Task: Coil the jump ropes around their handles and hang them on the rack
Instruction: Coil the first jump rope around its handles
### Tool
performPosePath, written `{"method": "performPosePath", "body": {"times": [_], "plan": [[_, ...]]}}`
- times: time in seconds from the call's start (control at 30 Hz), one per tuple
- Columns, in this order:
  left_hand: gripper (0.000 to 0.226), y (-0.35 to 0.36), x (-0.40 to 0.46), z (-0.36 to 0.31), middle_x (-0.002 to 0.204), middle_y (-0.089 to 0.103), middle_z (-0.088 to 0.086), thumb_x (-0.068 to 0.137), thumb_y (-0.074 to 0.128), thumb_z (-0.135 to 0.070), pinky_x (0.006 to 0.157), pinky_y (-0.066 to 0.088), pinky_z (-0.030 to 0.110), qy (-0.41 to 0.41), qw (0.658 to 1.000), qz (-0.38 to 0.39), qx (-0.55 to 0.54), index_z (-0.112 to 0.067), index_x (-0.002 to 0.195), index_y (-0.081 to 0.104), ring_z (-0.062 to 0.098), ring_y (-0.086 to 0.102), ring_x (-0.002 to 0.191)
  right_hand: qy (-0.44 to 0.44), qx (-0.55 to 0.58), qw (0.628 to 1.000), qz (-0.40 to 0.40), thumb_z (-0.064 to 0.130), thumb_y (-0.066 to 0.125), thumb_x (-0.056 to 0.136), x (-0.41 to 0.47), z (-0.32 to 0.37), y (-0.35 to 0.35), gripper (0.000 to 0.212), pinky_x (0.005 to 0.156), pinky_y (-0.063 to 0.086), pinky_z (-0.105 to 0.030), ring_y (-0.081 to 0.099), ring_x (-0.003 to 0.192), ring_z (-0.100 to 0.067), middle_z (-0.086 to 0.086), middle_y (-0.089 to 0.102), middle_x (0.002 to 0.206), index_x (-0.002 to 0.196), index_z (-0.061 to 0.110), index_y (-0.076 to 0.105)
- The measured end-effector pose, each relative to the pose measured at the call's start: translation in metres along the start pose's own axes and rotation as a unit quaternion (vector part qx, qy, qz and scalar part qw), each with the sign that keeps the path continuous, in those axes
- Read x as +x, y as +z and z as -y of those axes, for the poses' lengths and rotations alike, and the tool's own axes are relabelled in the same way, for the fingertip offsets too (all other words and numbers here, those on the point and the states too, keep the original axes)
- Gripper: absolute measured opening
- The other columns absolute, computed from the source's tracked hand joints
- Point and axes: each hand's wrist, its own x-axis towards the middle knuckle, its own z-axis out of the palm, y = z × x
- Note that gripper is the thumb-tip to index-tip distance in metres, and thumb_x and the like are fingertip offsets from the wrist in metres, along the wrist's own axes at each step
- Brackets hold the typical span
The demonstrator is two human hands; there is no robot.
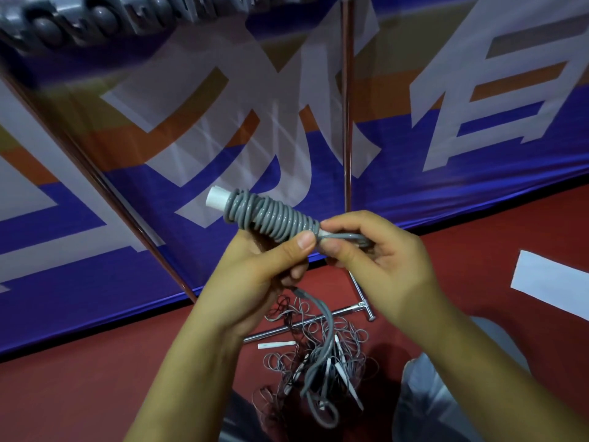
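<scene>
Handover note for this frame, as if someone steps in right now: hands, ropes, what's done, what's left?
Left hand: grips the wound handle from below, thumb on the coil.
Right hand: pinches the grey rope at the coil's near end.
Loose tail hangs down toward the pile of tangled ropes on the red floor, by the rack's foot.
Done: most of this rope coiled.
Left: wind the tail, hang it, then do the pile.
</scene>
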Motion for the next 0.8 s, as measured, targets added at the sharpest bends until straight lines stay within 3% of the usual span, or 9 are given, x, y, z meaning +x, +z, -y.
{"method": "performPosePath", "body": {"times": [0.1, 0.17, 0.27, 0.4, 0.53, 0.67, 0.8], "plan": [[0.022, -0.009, -0.001, 0.000, 0.072, 0.062, 0.000, 0.075, 0.066, 0.006, 0.053, 0.046, 0.018, -0.045, 0.994, 0.045, -0.086, -0.012, 0.087, 0.066, 0.009, 0.058, 0.061, 0.048, 0.097, 0.993, -0.038, 0.026, 0.066, 0.074, 0.000, 0.004, 0.003, 0.013, 0.067, 0.055, -0.018, 0.069, 0.079, -0.005, 0.013, 0.071, 0.081, 0.085, 0.030, 0.069], [0.025, -0.015, 0.000, 0.002, 0.076, 0.066, 0.005, 0.068, 0.075, 0.001, 0.058, 0.051, 0.020, -0.075, 0.985, 0.078, -0.138, -0.015, 0.087, 0.072, 0.012, 0.064, 0.068, 0.068, 0.128, 0.988, -0.049, 0.021, 0.064, 0.075, 0.001, 0.005, 0.005, 0.012, 0.065, 0.055, -0.019, 0.070, 0.080, -0.007, 0.011, 0.072, 0.079, 0.085, 0.024, 0.069], [0.038, -0.018, 0.003, 0.003, 0.076, 0.067, 0.012, 0.057, 0.085, 0.001, 0.061, 0.055, 0.023, -0.140, 0.968, 0.090, -0.189, -0.002, 0.092, 0.071, 0.016, 0.068, 0.069, 0.089, 0.135, 0.985, -0.058, 0.009, 0.064, 0.082, -0.001, 0.004, 0.009, 0.017, 0.065, 0.056, -0.020, 0.071, 0.082, -0.009, 0.010, 0.074, 0.081, 0.085, 0.024, 0.071], [0.028, -0.015, 0.005, 0.005, 0.074, 0.069, 0.008, 0.066, 0.066, 0.016, 0.067, 0.055, 0.020, -0.133, 0.988, 0.038, -0.069, -0.006, 0.080, 0.074, 0.013, 0.068, 0.069, 0.103, 0.109, 0.986, -0.076, 0.010, 0.068, 0.080, -0.002, 0.002, 0.011, 0.017, 0.066, 0.056, -0.019, 0.071, 0.079, -0.010, 0.005, 0.074, 0.083, 0.083, 0.027, 0.073], [0.024, -0.017, 0.009, -0.003, 0.071, 0.067, 0.002, 0.065, 0.072, 0.011, 0.066, 0.052, 0.018, -0.096, 0.993, 0.031, 0.062, -0.008, 0.079, 0.069, 0.010, 0.066, 0.069, 0.126, 0.104, 0.984, -0.070, 0.026, 0.069, 0.071, -0.002, 0.003, 0.010, 0.012, 0.067, 0.060, -0.030, 0.072, 0.076, -0.016, 0.005, 0.074, 0.082, 0.082, 0.029, 0.073], [0.024, -0.023, 0.010, -0.010, 0.074, 0.067, -0.001, 0.064, 0.079, -0.002, 0.071, 0.053, 0.020, -0.057, 0.984, 0.025, 0.165, -0.011, 0.082, 0.068, 0.010, 0.064, 0.075, 0.133, 0.098, 0.985, -0.059, 0.010, 0.068, 0.080, 0.000, 0.009, 0.009, 0.019, 0.060, 0.060, -0.030, 0.071, 0.065, -0.016, 0.009, 0.073, 0.075, 0.080, 0.028, 0.071], [0.024, -0.023, 0.009, -0.008, 0.079, 0.071, -0.008, 0.069, 0.073, -0.006, 0.074, 0.049, 0.015, -0.074, 0.979, 0.065, 0.179, -0.012, 0.090, 0.066, 0.004, 0.066, 0.081, 0.126, 0.086, 0.987, -0.057, 0.008, 0.067, 0.082, 0.001, 0.014, 0.006, 0.018, 0.048, 0.053, -0.022, 0.065, 0.053, -0.009, 0.008, 0.071, 0.072, 0.081, 0.025, 0.071]]}}
